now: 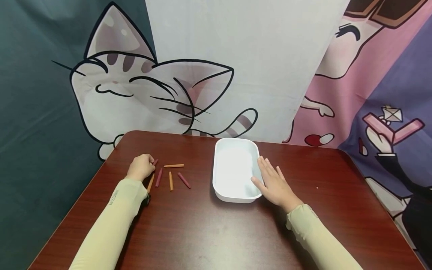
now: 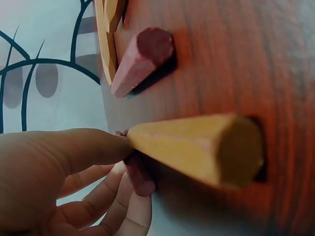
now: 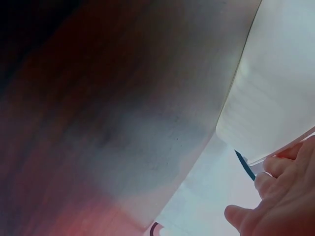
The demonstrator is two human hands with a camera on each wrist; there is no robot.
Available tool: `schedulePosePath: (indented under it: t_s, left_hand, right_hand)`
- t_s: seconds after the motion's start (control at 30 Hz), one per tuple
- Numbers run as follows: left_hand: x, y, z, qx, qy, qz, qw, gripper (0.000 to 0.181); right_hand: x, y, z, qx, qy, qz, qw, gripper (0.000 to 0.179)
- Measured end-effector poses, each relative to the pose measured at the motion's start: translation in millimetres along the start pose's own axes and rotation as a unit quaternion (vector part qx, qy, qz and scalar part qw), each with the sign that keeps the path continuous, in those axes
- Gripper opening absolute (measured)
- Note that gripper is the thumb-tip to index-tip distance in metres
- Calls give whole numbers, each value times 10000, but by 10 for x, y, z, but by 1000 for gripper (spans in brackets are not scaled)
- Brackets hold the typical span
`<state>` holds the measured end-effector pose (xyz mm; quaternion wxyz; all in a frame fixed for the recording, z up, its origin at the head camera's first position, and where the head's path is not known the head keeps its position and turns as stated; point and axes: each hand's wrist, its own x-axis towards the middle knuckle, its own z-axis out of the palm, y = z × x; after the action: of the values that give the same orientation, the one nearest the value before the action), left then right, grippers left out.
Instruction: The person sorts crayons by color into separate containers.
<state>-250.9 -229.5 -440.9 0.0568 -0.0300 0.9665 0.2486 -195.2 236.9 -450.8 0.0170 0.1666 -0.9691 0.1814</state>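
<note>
At the table's left, my left hand (image 1: 140, 168) pinches a dark red crayon (image 2: 140, 178) between thumb and fingers, low by the tabletop. Just beside its wrist lies an orange crayon (image 1: 150, 183), large in the left wrist view. Two more dark red crayons (image 1: 159, 177) and two orange ones (image 1: 171, 181) are scattered to the right of this hand. A white rectangular tray (image 1: 236, 170) stands near the back edge, with nothing inside it. Fingers straight, my right hand (image 1: 275, 185) rests at the tray's right rim, thumb over the inside.
The brown wooden table (image 1: 202, 232) ends just behind the tray. A printed cloth with a cartoon cat (image 1: 135, 93) hangs behind it. A tiny light speck (image 1: 317, 188) lies on the tabletop to the right.
</note>
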Motion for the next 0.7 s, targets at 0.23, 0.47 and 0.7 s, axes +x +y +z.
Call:
schedulePosePath:
  t_s: [0.23, 0.47, 0.7]
  left_hand:
    - [4, 3, -3, 18, 122, 35, 9999, 25]
    - [-52, 161, -58, -403, 440, 319, 9977, 25]
    - [-76, 485, -65, -1058, 540, 819, 9895, 34]
  right_hand:
    - [-13, 11, 2, -75, -10, -88, 9999, 78]
    - [-26, 21, -1, -193, 114, -306, 9993, 68]
    - [-15, 14, -4, -199, 50, -291, 9994, 67]
